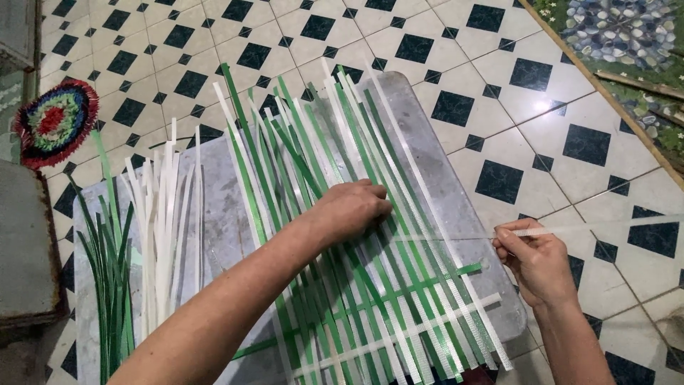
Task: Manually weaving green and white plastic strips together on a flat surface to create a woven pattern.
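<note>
Pinching w/ thumb & fingers, right hand (536, 262) is holding a thin white strip (570, 229) in a narrow grip at the mat's right edge; the strip is running sideways across the weave. Going left to right: round multicolour fringed mat (53, 122) is lying on the tiled floor (513, 135), loose green strips (107, 271) & loose white strips (162, 235) are lying on the grey surface (228, 214), then left hand (349, 210) is pressing flat, fingers loose, on the green & white woven strips (385, 314).
</note>
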